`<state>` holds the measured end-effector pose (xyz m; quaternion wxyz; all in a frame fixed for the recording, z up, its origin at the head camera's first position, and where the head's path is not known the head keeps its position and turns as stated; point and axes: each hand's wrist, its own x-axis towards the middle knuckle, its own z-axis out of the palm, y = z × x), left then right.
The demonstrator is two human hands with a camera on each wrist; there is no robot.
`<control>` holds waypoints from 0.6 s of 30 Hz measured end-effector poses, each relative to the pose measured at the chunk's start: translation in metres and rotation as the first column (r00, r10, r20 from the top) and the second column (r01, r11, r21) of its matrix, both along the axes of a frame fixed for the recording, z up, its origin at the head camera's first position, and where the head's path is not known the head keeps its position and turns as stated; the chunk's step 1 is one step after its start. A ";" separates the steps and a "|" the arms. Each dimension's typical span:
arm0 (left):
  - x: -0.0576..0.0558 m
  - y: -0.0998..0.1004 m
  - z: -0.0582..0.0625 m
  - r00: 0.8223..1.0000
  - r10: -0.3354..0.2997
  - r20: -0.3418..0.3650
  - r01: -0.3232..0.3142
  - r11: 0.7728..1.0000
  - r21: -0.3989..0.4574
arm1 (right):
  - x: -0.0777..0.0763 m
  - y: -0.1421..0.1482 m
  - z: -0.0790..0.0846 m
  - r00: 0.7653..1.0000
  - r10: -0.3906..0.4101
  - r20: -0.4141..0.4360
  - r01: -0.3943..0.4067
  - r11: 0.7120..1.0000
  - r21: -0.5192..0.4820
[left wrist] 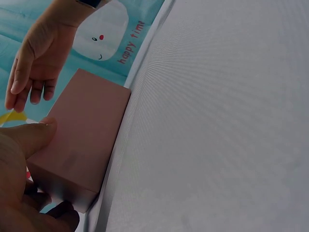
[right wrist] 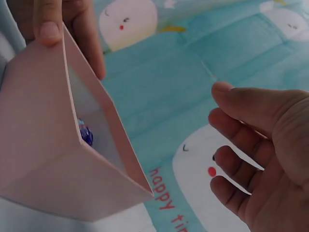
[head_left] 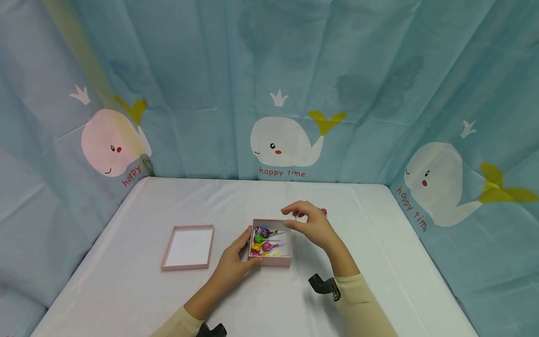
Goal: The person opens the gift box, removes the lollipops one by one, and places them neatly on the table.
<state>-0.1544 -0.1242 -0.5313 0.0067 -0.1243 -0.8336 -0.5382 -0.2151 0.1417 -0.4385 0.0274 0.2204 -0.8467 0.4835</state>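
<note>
A pink open box (head_left: pixel 270 262) stands on the table with several wrapped lollipops in it. Among them are a green lollipop (head_left: pixel 258 238), a yellow one (head_left: pixel 256 247) and a pink one (head_left: pixel 267 246), their white sticks pointing right. My left hand (head_left: pixel 234 260) grips the box at its left side, thumb on the near wall. Over the box's right rim hovers my right hand (head_left: pixel 313 224), fingers loosely bent and nothing between them in the right wrist view. A red wrapped thing (head_left: pixel 324 212) shows just behind that hand, mostly hidden by it.
Left of the box lies its pink-edged lid (head_left: pixel 187 267), white inside facing up. A white cloth covers the table (head_left: pixel 126 299). Blue curtains (head_left: pixel 202 140) with printed whales hang behind it and on both sides.
</note>
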 end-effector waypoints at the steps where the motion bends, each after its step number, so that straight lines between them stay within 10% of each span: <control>1: 0.000 0.000 0.000 1.000 -0.002 0.000 0.002 1.000 -0.002 | 0.001 -0.003 -0.001 1.000 0.019 -0.008 -0.019 1.000 0.016; 18: -0.001 -0.001 0.000 1.000 -0.020 -0.011 0.020 1.000 -0.010 | -0.001 -0.037 -0.034 0.962 0.271 0.001 -0.270 0.958 0.099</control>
